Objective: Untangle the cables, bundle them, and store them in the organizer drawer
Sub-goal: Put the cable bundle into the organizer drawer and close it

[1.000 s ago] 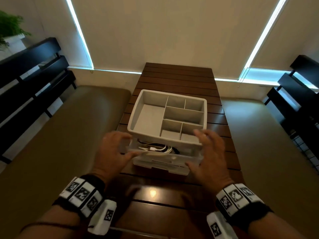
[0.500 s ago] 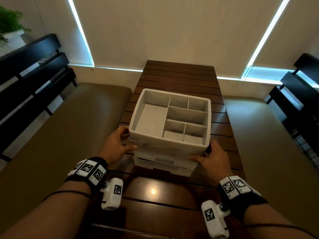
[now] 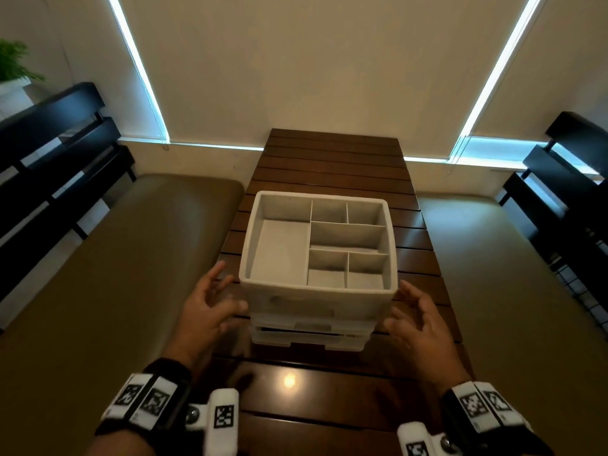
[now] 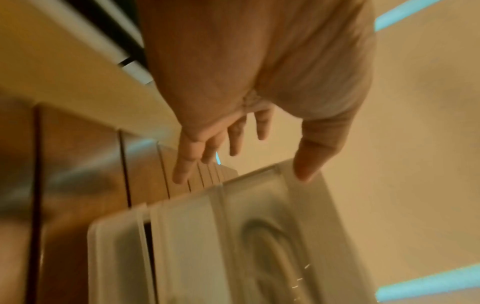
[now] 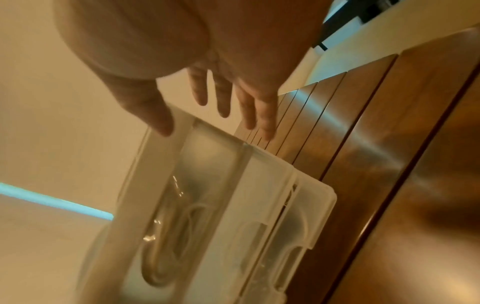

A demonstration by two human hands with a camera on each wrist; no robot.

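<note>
Left hand (image 3: 205,311): fingers (image 4: 187,162) spread and nearly straight, holding nothing. Thumb tip sits at the organizer's top edge in the left wrist view; touching or just shy of it, cannot tell, the frame is blurred. In the head view the hand is just beside the organizer's left front corner, palm turned toward it.

Right hand (image 3: 419,319): same pose mirrored. Fingers (image 5: 262,115) spread, loosely extended, gripping nothing. Thumb tip close over the organizer's top edge in the right wrist view; contact cannot be confirmed. Head view puts it just beside the right front corner.

Organizer (image 3: 317,302): pale translucent plastic, standing upright on the table (image 3: 332,162) between the two hands, a divided open tray on top. Both drawers are pushed in flush at the front.

Cables (image 5: 166,242): coiled inside the upper drawer (image 5: 182,205), seen through its cloudy front in the right wrist view. A curved loop also shows faintly through the plastic in the left wrist view. How they are tied is not readable.

Table is dark slatted wood with a light glare on the near end. Tan cushions (image 3: 98,274) on both sides, black slatted frames beyond them. Pale blinds behind, bright strips at their edges. Plant (image 3: 13,67) at far left.
</note>
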